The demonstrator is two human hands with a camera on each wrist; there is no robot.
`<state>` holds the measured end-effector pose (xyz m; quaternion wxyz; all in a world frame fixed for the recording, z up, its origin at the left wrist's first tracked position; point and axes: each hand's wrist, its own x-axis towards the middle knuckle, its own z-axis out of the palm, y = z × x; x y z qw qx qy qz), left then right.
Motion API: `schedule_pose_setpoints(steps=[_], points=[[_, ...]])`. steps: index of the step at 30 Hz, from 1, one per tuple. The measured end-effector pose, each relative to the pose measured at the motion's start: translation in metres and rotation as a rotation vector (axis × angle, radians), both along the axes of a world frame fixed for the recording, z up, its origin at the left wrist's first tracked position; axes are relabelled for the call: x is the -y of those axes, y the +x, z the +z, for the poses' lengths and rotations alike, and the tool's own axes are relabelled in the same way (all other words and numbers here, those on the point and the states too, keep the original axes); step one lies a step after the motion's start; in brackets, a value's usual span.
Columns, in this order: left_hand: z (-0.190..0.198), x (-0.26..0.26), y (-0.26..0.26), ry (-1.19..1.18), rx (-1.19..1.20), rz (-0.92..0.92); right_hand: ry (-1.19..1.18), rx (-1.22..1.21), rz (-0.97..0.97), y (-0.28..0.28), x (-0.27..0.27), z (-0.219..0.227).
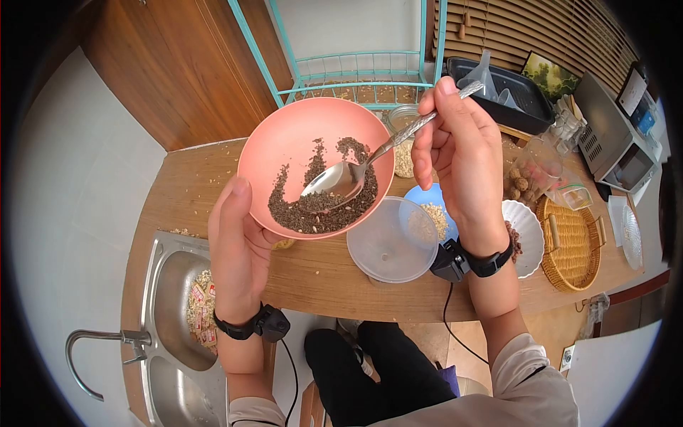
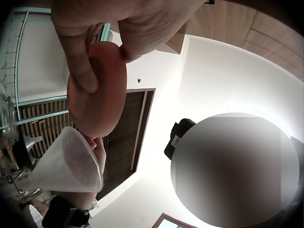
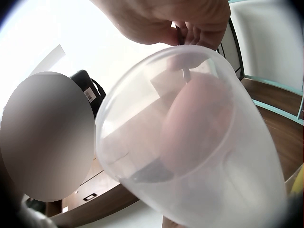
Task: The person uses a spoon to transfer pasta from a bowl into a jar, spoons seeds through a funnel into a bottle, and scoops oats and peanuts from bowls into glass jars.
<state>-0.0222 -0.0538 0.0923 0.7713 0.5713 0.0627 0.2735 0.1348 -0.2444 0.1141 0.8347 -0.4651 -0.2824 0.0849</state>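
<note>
My left hand [image 1: 238, 256] holds a pink bowl [image 1: 284, 132] by its left rim, thumb at the edge and fingers underneath. The bowl tilts toward me, and small dark seeds [image 1: 306, 217] with a few pale bits lie along its lower side. In my right hand [image 1: 466, 160] a metal spoon [image 1: 388, 148] is pinched by its handle, its bowl dipping into the seeds. Below the pink bowl's right side stands an open translucent plastic cup [image 1: 391, 260] on the counter; the right wrist view shows the pink bowl through its wall.
Right of the cup are a blue dish [image 1: 452, 229] of oats, a white fluted bowl [image 1: 528, 249] and a wicker basket [image 1: 575, 252]. A glass jar [image 1: 403, 164] stands behind. The sink [image 1: 167, 274] at left holds flakes and packets. A teal rack [image 1: 356, 57] rises at the back.
</note>
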Motion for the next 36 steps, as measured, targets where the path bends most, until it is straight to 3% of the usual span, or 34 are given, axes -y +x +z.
schedule_pose_setpoints(steps=[12, 14, 36], points=[[-0.002, -0.002, 0.004, 0.035, -0.015, 0.007, 0.079, -0.082, -0.123, 0.006, 0.005, 0.005], [-0.002, -0.003, 0.004, 0.038, -0.010, -0.002, 0.128, -0.080, -0.042, 0.010, 0.010, 0.003], [0.000, -0.012, 0.002, 0.049, 0.012, 0.068, 0.012, -0.127, -0.058, 0.018, 0.017, 0.004]])
